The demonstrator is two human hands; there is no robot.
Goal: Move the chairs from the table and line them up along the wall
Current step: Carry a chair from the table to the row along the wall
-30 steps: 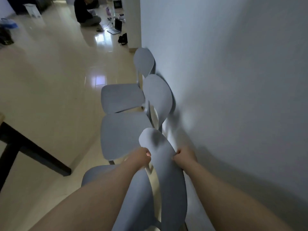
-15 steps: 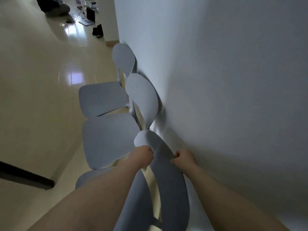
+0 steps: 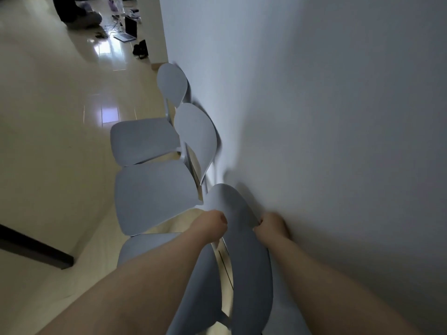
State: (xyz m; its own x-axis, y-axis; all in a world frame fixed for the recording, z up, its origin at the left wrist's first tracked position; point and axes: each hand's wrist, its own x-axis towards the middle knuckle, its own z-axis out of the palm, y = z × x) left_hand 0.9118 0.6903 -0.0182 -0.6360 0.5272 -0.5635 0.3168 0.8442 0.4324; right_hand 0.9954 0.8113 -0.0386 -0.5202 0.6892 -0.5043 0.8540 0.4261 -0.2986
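Three grey chairs stand in a row along the white wall (image 3: 326, 141). The nearest chair (image 3: 249, 267) is right below me, its backrest close to the wall. My left hand (image 3: 212, 226) grips the left edge of that backrest. My right hand (image 3: 271, 224) grips its right edge, squeezed between backrest and wall. The middle chair (image 3: 154, 194) and the far chair (image 3: 142, 140) sit beyond, backs to the wall, seats facing the room.
A dark table leg (image 3: 33, 247) lies low at the left. A person (image 3: 77, 13) sits on the glossy floor far ahead, with a laptop (image 3: 127, 32) and a dark bag (image 3: 140, 49) near a wall corner.
My view has shifted slightly, and the nearest chair's backrest sits a little closer to the wall. Both hands keep their hold on it.
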